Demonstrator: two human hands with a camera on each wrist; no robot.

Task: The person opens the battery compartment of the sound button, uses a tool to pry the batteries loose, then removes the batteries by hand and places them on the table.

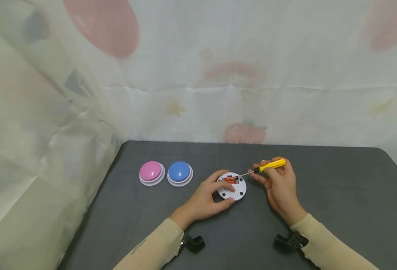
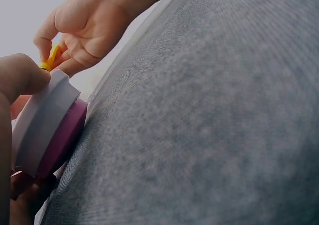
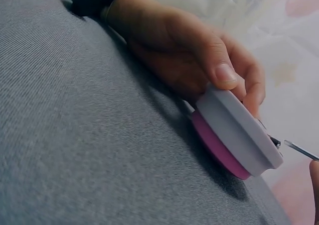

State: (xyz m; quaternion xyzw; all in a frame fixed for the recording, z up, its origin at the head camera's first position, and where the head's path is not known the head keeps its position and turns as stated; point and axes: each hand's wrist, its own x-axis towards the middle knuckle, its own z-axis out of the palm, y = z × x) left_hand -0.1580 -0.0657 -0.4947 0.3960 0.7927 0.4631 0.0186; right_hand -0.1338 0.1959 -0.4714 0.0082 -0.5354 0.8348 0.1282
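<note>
Nearest, two pale sleeves reach in over a dark gray tabletop, a black wrist camera strapped at each cuff. The person's left hand grips a round push-button unit by its rim, thumb at the near edge and fingers curled over the back and far side. The unit sits mid-table, turned over: pink dome facing down, white perforated base up. Whether the dome bears on the table is hard to tell.

The shell looks like hard molded plastic, likely light, stiff and somewhat slick. Upside down on that rounded dome, it would probably rock under pressure, so the broad white rim, held at opposite sides, appears the surest hold, clear of the dome and battery bay.

In that uncovered bay, toward the far side of the base, lie red-and-black batteries, small, smooth and probably the heaviest part; their ends look the best place to lift. Just to the right, the right hand pinches a yellow-handled screwdriver, its thin metal shaft angled left, tip just beside the batteries; contact cannot be told. The smooth handle looks easy to roll between fingertips.

To the left, well apart, a pink button and a blue button stand dome-up side by side. Farthest, a pale printed curtain hangs behind the table's far edge.
</note>
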